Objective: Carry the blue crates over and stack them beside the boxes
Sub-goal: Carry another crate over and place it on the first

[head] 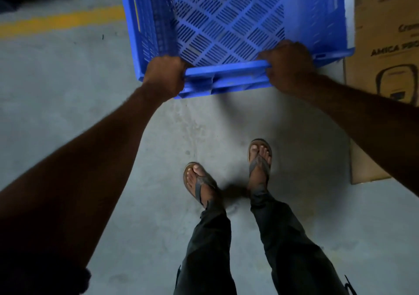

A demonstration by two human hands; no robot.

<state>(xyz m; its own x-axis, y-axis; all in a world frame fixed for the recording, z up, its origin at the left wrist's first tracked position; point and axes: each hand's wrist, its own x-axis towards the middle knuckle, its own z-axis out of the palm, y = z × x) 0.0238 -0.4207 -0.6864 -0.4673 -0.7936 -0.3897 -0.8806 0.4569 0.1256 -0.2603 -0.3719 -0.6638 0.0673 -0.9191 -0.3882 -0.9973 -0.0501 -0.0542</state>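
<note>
An empty blue plastic crate (226,27) with a slotted, diamond-patterned bottom fills the upper middle of the view, slightly blurred. My left hand (164,75) grips the near rim at its left corner. My right hand (288,65) grips the same rim towards the right. A brown cardboard box (385,45) with black print stands right beside the crate, on its right. Whether the crate rests on the floor or hangs above it I cannot tell.
Grey concrete floor (68,86) lies all around, with a yellow painted line (61,21) at the upper left. My two feet in sandals (226,172) stand just behind the crate. The cardboard box's lower part runs down the right edge.
</note>
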